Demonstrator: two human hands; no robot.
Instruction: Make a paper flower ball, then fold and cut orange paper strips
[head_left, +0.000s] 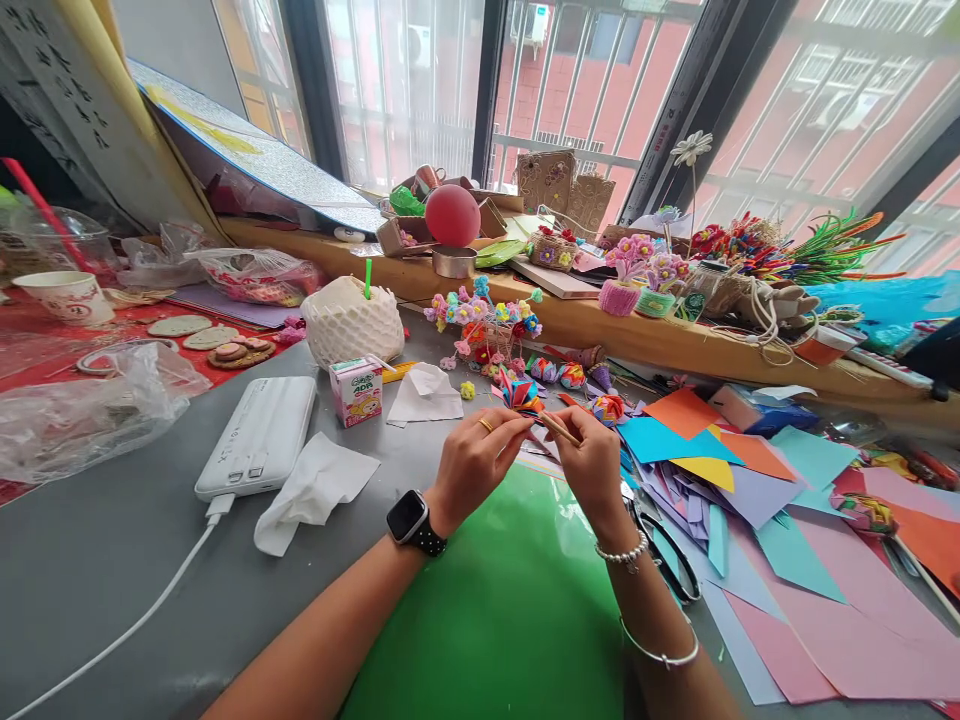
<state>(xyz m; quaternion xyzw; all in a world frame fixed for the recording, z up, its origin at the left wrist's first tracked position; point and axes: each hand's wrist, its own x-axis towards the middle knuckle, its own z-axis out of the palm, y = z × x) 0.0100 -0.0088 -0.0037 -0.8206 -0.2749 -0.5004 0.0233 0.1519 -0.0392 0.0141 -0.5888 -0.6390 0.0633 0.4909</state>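
My left hand (476, 460), with a ring and a watch on the wrist, is closed on a small multicoloured folded-paper flower (522, 396). Pinched in my right hand (592, 462) is a thin wooden stick (561, 431), its tip at the base of the flower. Whether the tip touches the paper I cannot tell. Below both hands lies a shiny green mat (487, 600). Just beyond them are several paper balls, one a multicoloured ball (607, 408), and a cluster of small crocheted flowers (487, 325).
Loose coloured paper sheets (810, 600) spread over the right side, with dark-handled scissors (671, 560) near my right wrist. To the left are a white power bank (259, 435) with a cable, crumpled tissue (315, 490), a small drink carton (356, 392) and a foam-netted coconut (352, 325).
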